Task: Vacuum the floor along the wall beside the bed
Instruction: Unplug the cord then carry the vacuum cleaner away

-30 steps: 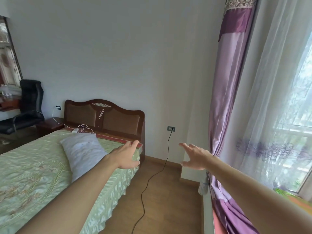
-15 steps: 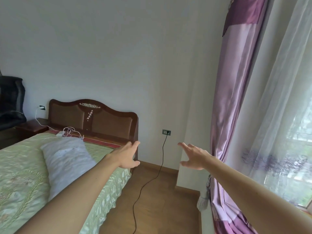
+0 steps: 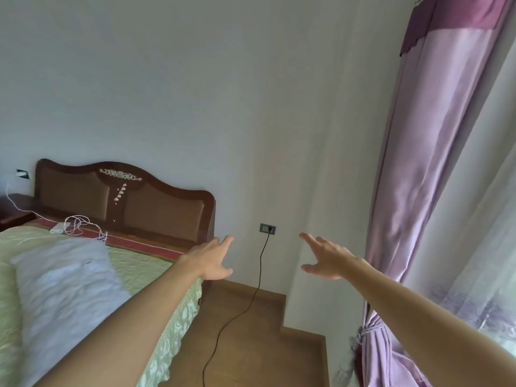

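My left hand (image 3: 210,258) and my right hand (image 3: 325,258) are both stretched out in front of me, fingers apart, holding nothing. Between them, on the white wall, sits a socket (image 3: 267,228) with a black cable (image 3: 237,311) plugged in. The cable hangs down and runs across the wooden floor (image 3: 251,339) toward the bottom edge of the view. The bed (image 3: 156,277) with a green cover and dark wooden headboard (image 3: 156,210) fills the left. No vacuum cleaner is in view.
A white pillow (image 3: 64,286) lies on the bed, with a white charger and tangled cord (image 3: 72,226) near the headboard. A purple curtain (image 3: 413,191) and a sheer white curtain (image 3: 474,247) hang on the right. A wall pier (image 3: 312,275) narrows the floor strip.
The view has swung right and upward: the black chair and nightstand have slid out on the left. Both hands stay stretched forward and open, a little wider apart.
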The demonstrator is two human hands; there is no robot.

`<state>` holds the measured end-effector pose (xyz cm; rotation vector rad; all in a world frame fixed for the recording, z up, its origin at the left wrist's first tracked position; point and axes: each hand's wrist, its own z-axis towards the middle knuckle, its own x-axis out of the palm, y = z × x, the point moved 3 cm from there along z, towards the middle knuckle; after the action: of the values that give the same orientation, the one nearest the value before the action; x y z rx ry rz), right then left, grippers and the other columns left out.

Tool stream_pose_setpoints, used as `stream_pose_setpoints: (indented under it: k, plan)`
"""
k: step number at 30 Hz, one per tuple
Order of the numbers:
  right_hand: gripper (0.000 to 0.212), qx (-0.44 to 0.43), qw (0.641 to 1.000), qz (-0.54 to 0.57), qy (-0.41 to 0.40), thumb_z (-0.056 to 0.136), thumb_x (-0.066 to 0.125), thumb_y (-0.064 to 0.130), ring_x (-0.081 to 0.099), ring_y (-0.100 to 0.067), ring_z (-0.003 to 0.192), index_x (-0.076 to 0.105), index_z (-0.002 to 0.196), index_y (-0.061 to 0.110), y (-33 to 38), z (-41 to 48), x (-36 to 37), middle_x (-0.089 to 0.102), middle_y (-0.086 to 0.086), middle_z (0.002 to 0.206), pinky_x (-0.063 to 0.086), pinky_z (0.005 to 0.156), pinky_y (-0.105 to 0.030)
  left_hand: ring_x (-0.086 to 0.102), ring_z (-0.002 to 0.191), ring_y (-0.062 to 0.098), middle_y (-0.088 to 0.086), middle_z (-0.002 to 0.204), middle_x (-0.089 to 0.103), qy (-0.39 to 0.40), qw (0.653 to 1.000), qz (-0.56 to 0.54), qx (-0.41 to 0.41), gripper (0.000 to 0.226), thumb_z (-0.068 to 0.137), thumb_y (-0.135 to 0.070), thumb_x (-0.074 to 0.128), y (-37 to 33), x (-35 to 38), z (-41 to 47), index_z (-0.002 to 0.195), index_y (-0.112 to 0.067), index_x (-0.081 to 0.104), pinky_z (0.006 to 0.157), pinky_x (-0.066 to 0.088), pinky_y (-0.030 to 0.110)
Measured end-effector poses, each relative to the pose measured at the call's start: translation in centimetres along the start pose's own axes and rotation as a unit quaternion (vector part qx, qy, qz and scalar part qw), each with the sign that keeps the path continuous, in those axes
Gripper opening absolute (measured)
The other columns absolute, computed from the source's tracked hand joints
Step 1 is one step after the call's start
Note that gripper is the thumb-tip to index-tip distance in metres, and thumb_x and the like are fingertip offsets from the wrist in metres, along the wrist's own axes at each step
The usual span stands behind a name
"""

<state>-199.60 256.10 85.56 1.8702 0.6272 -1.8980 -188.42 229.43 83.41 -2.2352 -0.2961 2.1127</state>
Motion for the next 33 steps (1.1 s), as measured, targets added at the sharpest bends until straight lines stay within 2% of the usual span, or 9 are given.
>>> stream_pose_setpoints:
  k: [7,13,18,25,33]
  plan:
    - [0.082,-0.002,1.0,0.008,0.0,0.092,0.059,0.049,0.059,-0.029,0.102,0.008,0.153,0.032,-0.9,5.9,-0.2,0.051,-0.009,0.126,0.054,0.081,-0.041,0.054,0.126,0.032,0.009,0.146,0.04,0.008,1.0,0.005,-0.005,0.084,0.092,-0.046,0.06,2.0,0.0,5.7,0.156,-0.029,0.009,0.098,0.05,0.048]
    - [0.081,-0.009,1.0,0.024,0.009,0.092,0.058,0.049,0.058,-0.028,0.101,0.007,0.153,0.031,-3.6,12.2,2.0,0.051,-0.009,0.125,0.053,0.081,-0.041,0.055,0.122,0.032,0.01,0.145,0.041,0.021,1.0,0.019,-0.008,0.083,0.092,-0.046,0.06,2.4,0.5,12.1,0.155,-0.029,0.009,0.097,0.05,0.049]
    - [0.082,-0.009,0.999,0.048,0.016,0.093,0.058,0.049,0.057,-0.028,0.104,0.007,0.154,0.031,-7.3,19.1,4.2,0.05,-0.009,0.127,0.053,0.084,-0.041,0.057,0.118,0.032,0.009,0.14,0.043,0.034,0.999,0.037,-0.017,0.085,0.091,-0.046,0.06,2.5,0.9,19.7,0.155,-0.026,0.009,0.096,0.05,0.049]
    - [0.082,0.008,0.996,0.068,0.062,0.093,0.059,0.048,0.055,-0.029,0.114,0.007,0.154,0.032,-14.4,28.9,8.0,0.048,-0.009,0.133,0.048,0.095,-0.043,0.059,0.112,0.03,0.012,0.145,0.039,0.055,0.998,0.024,0.008,0.08,0.094,-0.043,0.059,0.3,2.3,32.3,0.155,-0.026,0.009,0.089,0.054,0.045]
    - [0.08,0.024,0.99,0.107,0.091,0.093,0.057,0.047,0.056,-0.025,0.108,0.007,0.153,0.034,-19.2,36.8,10.0,0.047,-0.005,0.13,0.048,0.092,-0.038,0.059,0.11,0.028,0.01,0.144,0.041,0.078,0.996,0.032,-0.001,0.079,0.095,-0.041,0.058,1.4,3.3,41.3,0.155,-0.029,0.009,0.087,0.055,0.041]
